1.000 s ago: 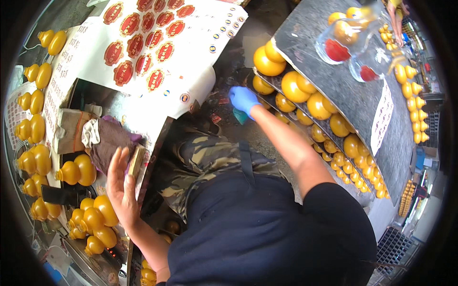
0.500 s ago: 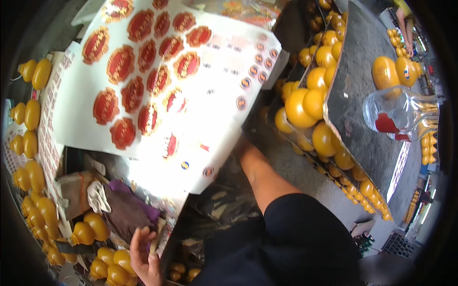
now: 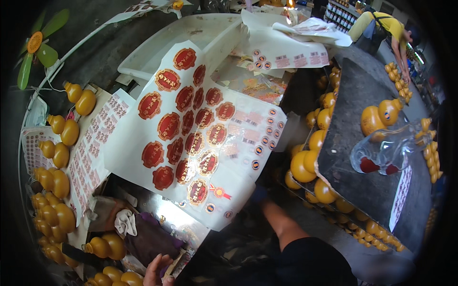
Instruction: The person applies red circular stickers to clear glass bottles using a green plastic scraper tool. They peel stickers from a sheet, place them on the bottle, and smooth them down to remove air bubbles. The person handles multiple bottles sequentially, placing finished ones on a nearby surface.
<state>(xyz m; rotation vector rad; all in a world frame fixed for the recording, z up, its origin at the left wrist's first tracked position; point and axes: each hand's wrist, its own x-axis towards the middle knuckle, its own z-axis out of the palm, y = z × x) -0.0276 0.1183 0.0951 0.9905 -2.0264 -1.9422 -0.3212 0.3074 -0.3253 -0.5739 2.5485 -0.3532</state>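
Note:
A large glossy white sticker sheet [image 3: 125, 157] with red-and-gold oval labels and small round stickers lies tilted over the worktable. My right forearm [image 3: 281, 224] reaches up to the sheet's near right edge. The right hand is hidden in shadow there, so its grip does not show. At the bottom left, my left hand [image 3: 157, 271] is partly cut off by the picture's edge. Its fingers are slightly curled and apart, with nothing visible between them. Close by it lie a dark brown and purple cloth [image 3: 152, 240] and a crumpled white cloth [image 3: 125, 222].
Yellow gourd-shaped bottles [image 3: 61, 185] line the left side, and more fill the rack [image 3: 305, 164] on the right. A clear glass vessel [image 3: 381, 155] stands on the dark tabletop [image 3: 350, 102]. Behind the sheet is a white tub [image 3: 143, 52]. A person [image 3: 393, 28] bends over bottles at far right.
My view has shifted, so the sheet sits lower and the tub and fan now show. My left hand is lower in the picture. The right forearm still reaches to the sheet.

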